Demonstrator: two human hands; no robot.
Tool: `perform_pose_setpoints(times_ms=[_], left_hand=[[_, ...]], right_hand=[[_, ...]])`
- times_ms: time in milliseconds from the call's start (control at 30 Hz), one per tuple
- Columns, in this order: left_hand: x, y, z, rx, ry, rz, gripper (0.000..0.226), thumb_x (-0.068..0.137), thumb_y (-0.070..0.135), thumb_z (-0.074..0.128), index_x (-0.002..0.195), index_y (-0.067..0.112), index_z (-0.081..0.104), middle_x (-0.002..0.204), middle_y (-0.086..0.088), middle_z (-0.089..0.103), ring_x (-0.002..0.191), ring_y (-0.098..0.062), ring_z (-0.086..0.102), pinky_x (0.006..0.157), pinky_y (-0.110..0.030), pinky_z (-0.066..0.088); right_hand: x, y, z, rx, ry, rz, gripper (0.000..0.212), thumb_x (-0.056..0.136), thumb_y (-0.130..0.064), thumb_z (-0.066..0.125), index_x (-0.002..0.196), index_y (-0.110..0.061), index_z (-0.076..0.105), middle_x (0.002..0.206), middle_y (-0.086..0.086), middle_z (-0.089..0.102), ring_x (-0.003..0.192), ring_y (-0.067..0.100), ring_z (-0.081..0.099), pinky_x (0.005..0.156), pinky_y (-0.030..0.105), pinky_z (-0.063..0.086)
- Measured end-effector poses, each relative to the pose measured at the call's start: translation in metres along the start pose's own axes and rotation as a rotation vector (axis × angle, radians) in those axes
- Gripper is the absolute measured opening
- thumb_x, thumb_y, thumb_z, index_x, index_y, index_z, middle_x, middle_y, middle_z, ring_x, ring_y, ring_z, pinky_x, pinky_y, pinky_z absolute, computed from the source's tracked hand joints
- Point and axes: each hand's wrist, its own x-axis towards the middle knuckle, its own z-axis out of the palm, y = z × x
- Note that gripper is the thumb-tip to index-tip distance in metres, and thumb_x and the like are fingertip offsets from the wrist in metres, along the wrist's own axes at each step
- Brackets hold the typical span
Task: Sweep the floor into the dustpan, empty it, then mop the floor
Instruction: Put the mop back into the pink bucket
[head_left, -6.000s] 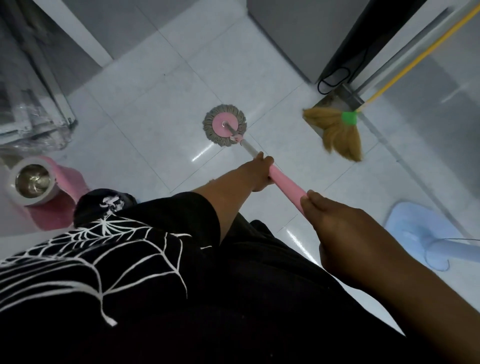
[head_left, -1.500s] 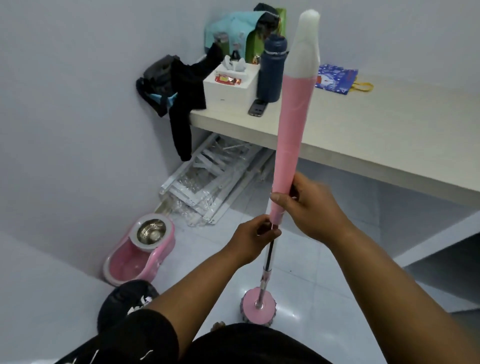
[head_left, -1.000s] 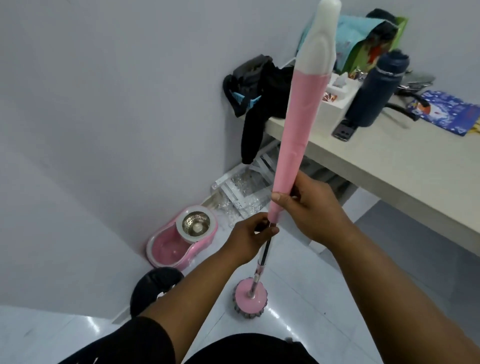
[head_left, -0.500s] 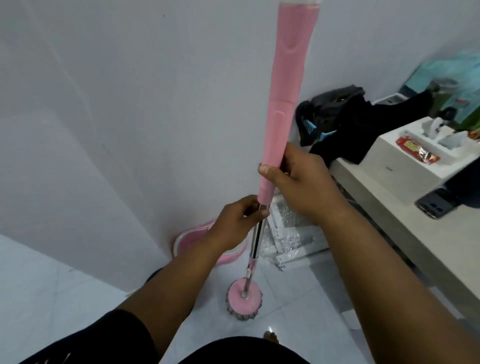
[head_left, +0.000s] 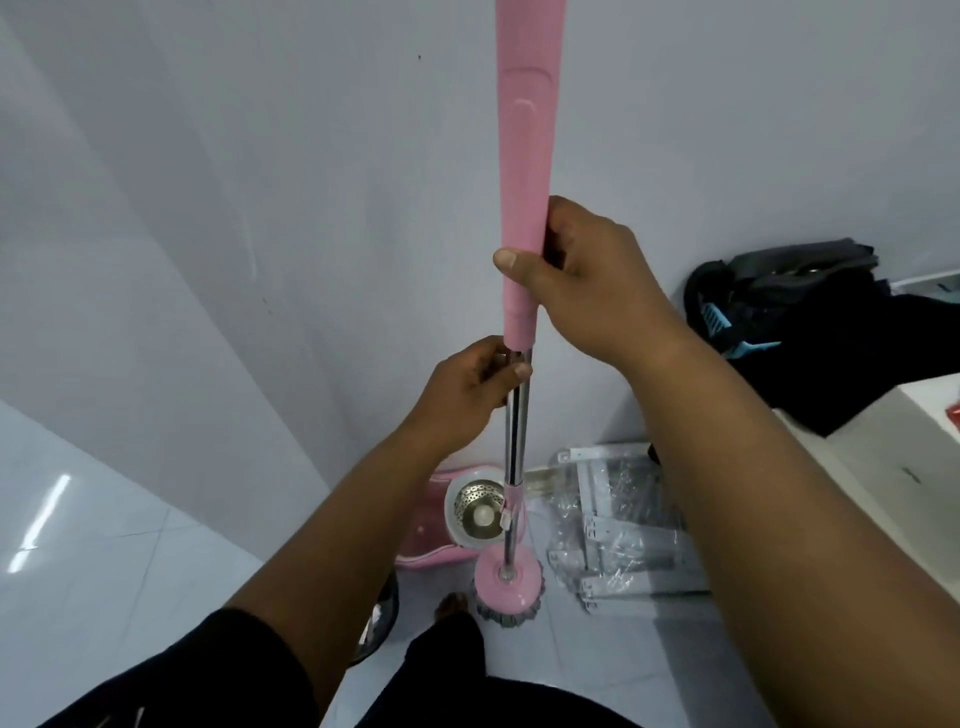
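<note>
Mop (head_left: 522, 208) upright, long axis near vertical: pink grip runs up past the frame top, mop head (head_left: 508, 584) down on the floor (head_left: 104, 571), just beside the pink bucket (head_left: 431, 551), on its near-right side. Right hand (head_left: 587, 280): fingers wrapped round the grip's lower end. Left hand (head_left: 462, 400): fingers pinch the steel shaft just below. Versus 0.5 s ago: shaft less tilted, bucket's steel basket now in view.

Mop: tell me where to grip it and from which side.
Grip the pink sleeve from the near side, as the right hand does: it is thick, contoured and stands upright. Steady the thin steel shaft just below, where the left hand holds it.
</note>
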Motion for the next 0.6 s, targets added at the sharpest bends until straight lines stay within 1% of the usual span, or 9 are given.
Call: perform_pose_setpoints(times_ms=[100, 167, 300, 367, 467, 600], left_hand=[[0.029, -0.002, -0.017, -0.025, 0.02, 0.012, 0.018, 0.093, 0.037, 0.06, 0.108, 0.028, 0.064, 0.103, -0.006, 0.068, 0.1, -0.025, 0.065, 0.081, -0.04, 0.059], [0.046, -0.005, -0.031, -0.046, 0.044, 0.013, 0.017, 0.092, 0.039, 0.061, 0.106, 0.03, 0.064, 0.102, -0.005, 0.069, 0.1, -0.025, 0.065, 0.082, -0.04, 0.059], [0.078, -0.014, -0.06, -0.07, 0.091, 0.019, 0.026, 0.081, 0.057, 0.059, 0.1, 0.04, 0.064, 0.1, -0.003, 0.069, 0.097, -0.025, 0.065, 0.083, -0.043, 0.058], [0.093, -0.019, -0.075, -0.081, 0.106, 0.015, 0.029, 0.078, 0.061, 0.058, 0.099, 0.042, 0.064, 0.099, 0.0, 0.069, 0.096, -0.023, 0.066, 0.083, -0.043, 0.058], [0.113, -0.029, -0.099, -0.075, 0.127, 0.02, 0.029, 0.078, 0.062, 0.057, 0.1, 0.043, 0.063, 0.097, 0.004, 0.069, 0.092, -0.019, 0.066, 0.082, -0.04, 0.059], [0.127, -0.046, -0.121, -0.091, 0.173, -0.009, 0.024, 0.082, 0.057, 0.058, 0.101, 0.043, 0.064, 0.095, 0.007, 0.069, 0.09, -0.018, 0.065, 0.083, -0.042, 0.058]], right_hand=[[0.037, 0.002, 0.009, 0.013, -0.009, -0.024, 0.014, 0.09, -0.037, 0.061, 0.1, -0.028, 0.058, 0.082, -0.016, 0.064, 0.073, -0.001, 0.06, 0.063, 0.01, 0.046], [0.062, 0.002, 0.018, 0.004, -0.026, -0.037, 0.014, 0.091, -0.037, 0.06, 0.101, -0.027, 0.058, 0.083, -0.015, 0.064, 0.075, 0.0, 0.06, 0.063, 0.011, 0.047], [0.11, 0.002, 0.038, -0.024, -0.076, -0.07, 0.017, 0.092, -0.038, 0.059, 0.102, -0.025, 0.058, 0.084, -0.015, 0.064, 0.077, -0.002, 0.059, 0.061, 0.007, 0.045], [0.132, 0.001, 0.049, -0.033, -0.086, -0.083, 0.019, 0.092, -0.04, 0.059, 0.103, -0.025, 0.059, 0.085, -0.015, 0.064, 0.077, -0.002, 0.06, 0.06, 0.006, 0.044], [0.159, 0.002, 0.069, -0.027, -0.09, -0.098, 0.02, 0.092, -0.042, 0.058, 0.104, -0.026, 0.058, 0.086, -0.016, 0.064, 0.078, -0.001, 0.061, 0.06, 0.006, 0.044], [0.184, 0.004, 0.096, -0.025, -0.14, -0.114, 0.018, 0.093, -0.041, 0.057, 0.105, -0.028, 0.056, 0.088, -0.017, 0.064, 0.08, -0.004, 0.06, 0.06, 0.004, 0.043]])
